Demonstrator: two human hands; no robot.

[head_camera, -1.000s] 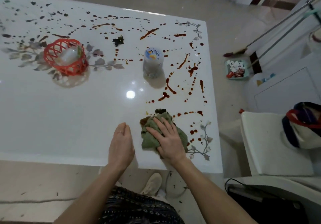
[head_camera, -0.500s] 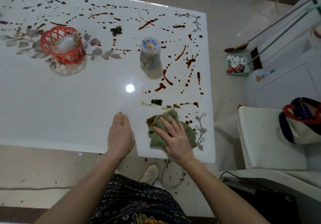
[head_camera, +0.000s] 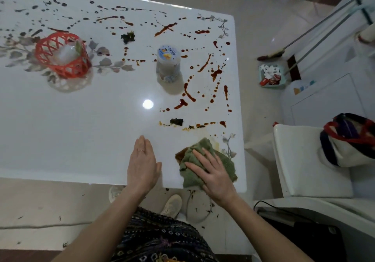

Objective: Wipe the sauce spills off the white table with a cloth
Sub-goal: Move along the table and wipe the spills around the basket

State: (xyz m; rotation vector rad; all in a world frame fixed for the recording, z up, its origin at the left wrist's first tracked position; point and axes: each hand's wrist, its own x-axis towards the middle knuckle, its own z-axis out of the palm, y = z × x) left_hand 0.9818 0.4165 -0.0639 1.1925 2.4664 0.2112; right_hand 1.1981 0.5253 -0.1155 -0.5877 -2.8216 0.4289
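Cloth (head_camera: 199,146) lies at 5 o'clock corner of white table (head_camera: 71,131), flat under right hand (head_camera: 215,173), fingers straight, pressing, not gripping. Left hand (head_camera: 143,164) at its 9 o'clock, relaxed, holding nothing. We place nearest sauce spills (head_camera: 203,124) at 12 o'clock from cloth; right hand nearer.

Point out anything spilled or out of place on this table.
Reddish-brown sauce is splattered in drops and streaks across the white table's far and right parts. Two dark clumps of debris sit among it, one just beyond the green cloth, one farther back. A faint brownish smear borders the cloth.
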